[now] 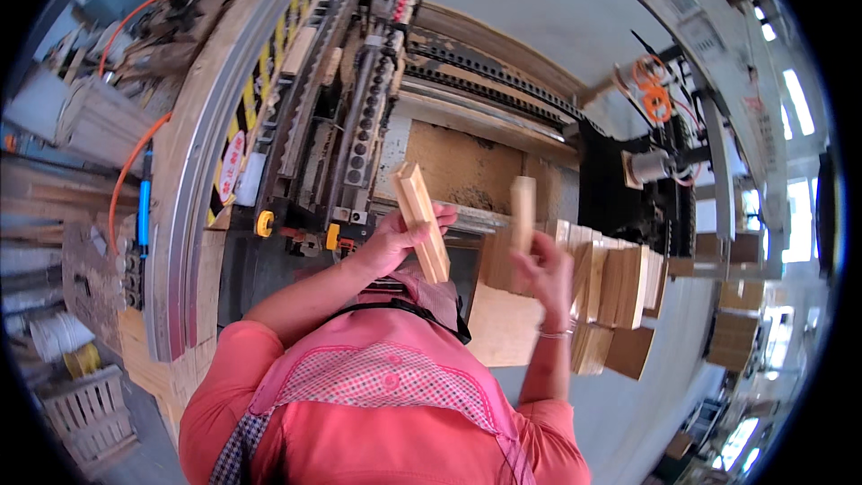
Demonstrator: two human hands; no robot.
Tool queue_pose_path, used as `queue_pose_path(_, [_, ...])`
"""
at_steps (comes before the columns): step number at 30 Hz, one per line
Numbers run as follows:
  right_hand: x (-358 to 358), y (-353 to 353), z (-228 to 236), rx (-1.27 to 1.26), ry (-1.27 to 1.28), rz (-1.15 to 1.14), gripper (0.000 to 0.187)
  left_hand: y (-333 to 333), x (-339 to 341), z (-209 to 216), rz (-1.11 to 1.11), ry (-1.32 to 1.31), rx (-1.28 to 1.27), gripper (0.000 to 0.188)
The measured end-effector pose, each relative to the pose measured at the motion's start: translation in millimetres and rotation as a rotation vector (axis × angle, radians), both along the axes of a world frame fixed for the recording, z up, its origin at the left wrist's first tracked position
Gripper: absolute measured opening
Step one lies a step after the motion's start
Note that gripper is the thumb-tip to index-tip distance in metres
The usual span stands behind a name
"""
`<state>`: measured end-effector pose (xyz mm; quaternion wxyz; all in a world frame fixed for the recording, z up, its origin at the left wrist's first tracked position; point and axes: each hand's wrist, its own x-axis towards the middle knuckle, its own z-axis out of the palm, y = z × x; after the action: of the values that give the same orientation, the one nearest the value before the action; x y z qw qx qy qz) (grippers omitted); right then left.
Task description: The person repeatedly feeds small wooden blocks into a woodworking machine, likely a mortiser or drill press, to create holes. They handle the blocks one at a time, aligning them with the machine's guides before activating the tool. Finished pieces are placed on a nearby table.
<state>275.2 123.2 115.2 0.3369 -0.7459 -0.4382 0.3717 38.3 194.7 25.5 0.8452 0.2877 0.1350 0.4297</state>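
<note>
Slanted across my left hand (395, 242) is a light wooden block (418, 223), long and narrow, that looks like a few strips held together. The thumb lies over its front, and the fingers come round behind it. Off to the right, my right hand (546, 274) grips the lower end of a second wooden piece (523, 214), which stands nearly upright and is a little blurred. The two pieces are apart. Below and right of my right hand lies a stack of wooden blocks (620, 283) on a wooden board (498, 328).
A machine with a chain track (494, 81) and a row of black rollers (364, 126) stands in front of me. Its metal side rail (175, 171) runs along my left, with yellow knobs (264, 224) near my left arm. An orange hose (126, 175) hangs at far left.
</note>
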Motion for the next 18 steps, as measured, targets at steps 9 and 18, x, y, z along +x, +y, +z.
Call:
queue_pose_path(9, [-103,122,-38,0.1,0.279,0.801,0.049,33,-21,5,0.385,0.137,0.004,0.055])
queue_pose_path(18, [-104,277,-54,0.074,0.012,0.992,0.038,54,-51,-9,0.742,0.499,0.001,0.032])
